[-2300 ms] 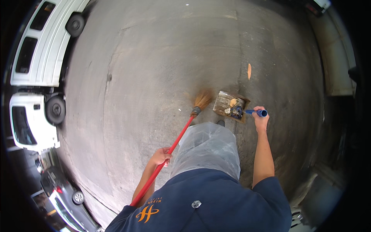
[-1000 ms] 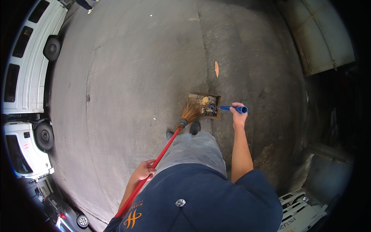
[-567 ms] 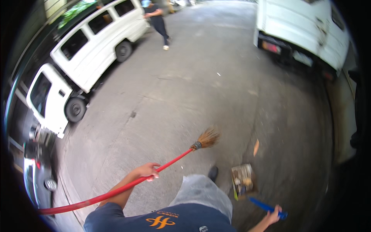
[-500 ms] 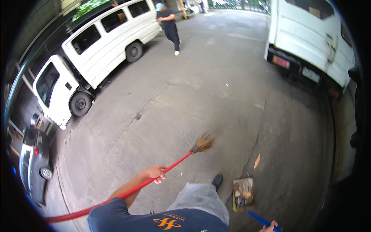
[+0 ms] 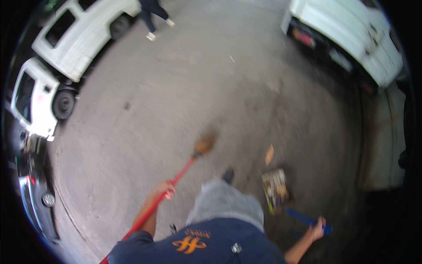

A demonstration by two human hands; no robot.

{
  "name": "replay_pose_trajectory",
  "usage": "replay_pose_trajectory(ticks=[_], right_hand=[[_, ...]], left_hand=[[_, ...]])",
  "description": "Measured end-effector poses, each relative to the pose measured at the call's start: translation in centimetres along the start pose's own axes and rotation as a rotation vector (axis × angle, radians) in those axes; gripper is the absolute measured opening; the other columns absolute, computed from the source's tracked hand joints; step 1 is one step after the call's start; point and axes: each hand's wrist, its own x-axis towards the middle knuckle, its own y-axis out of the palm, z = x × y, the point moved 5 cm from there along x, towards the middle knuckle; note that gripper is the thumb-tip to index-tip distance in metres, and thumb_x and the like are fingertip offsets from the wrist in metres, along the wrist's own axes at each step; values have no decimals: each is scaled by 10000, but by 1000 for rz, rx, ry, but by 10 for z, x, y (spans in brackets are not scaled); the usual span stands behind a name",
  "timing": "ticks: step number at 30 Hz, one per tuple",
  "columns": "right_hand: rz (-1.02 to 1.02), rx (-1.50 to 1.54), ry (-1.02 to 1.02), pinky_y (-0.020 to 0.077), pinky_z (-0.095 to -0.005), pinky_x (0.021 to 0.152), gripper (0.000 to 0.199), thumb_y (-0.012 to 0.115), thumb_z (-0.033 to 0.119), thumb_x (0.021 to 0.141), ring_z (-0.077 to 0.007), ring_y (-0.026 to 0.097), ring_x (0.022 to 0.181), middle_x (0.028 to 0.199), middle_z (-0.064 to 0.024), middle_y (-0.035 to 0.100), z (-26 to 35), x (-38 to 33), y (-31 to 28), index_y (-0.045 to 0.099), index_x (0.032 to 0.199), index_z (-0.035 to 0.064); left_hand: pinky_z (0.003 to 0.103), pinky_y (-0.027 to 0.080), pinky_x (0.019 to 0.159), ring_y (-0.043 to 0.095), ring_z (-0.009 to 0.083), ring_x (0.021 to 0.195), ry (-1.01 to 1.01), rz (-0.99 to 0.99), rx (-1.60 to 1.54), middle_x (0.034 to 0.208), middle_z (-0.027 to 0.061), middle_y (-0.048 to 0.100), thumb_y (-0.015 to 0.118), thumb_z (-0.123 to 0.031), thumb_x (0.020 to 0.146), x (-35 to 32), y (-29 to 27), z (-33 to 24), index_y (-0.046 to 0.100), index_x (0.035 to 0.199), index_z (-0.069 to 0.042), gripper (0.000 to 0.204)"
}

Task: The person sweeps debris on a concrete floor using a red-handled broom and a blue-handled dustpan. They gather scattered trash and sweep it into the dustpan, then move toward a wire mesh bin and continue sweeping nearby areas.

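Concrete floor [image 5: 154, 83]: your left hand [image 5: 166, 189] curled round broom [image 5: 181, 171], right hand [image 5: 317, 229] round blue handle [image 5: 301, 216]. Sweeping, probably; next move calls for bristles [image 5: 205, 144] and pan [image 5: 275, 188] brought together.

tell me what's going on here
A person in a navy blue shirt holds a long red-handled broom with brown bristles in the left hand. The right hand grips a blue tubular handle that reaches toward a grimy, box-shaped dustpan. The dustpan holds mixed debris, too blurred to identify. A slim orange-tan piece lies outside it on the grey concrete. Farther off, another person in dark trousers is near a white van-like vehicle.
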Motion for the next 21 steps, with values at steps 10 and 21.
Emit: replay_pose_trajectory(ticks=[10,21], right_hand=[[232,-247,-93,450,-265,599,162,721,18,797,-130,633,776,876,-2,677,23,131,145,684,905,132],[539,-137,-322,530,-321,813,228,756,-66,756,-165,652,871,938,-50,682,-27,232,186,667,939,38]], left_hand=[[301,382,328,437,105,389,210,-295,48,638,50,531,592,38,794,8,72,-89,339,1510,-51,765],[312,363,364,501,136,428,-56,141,354,600,39,521,642,28,837,13,450,53,313,1549,-94,794]])
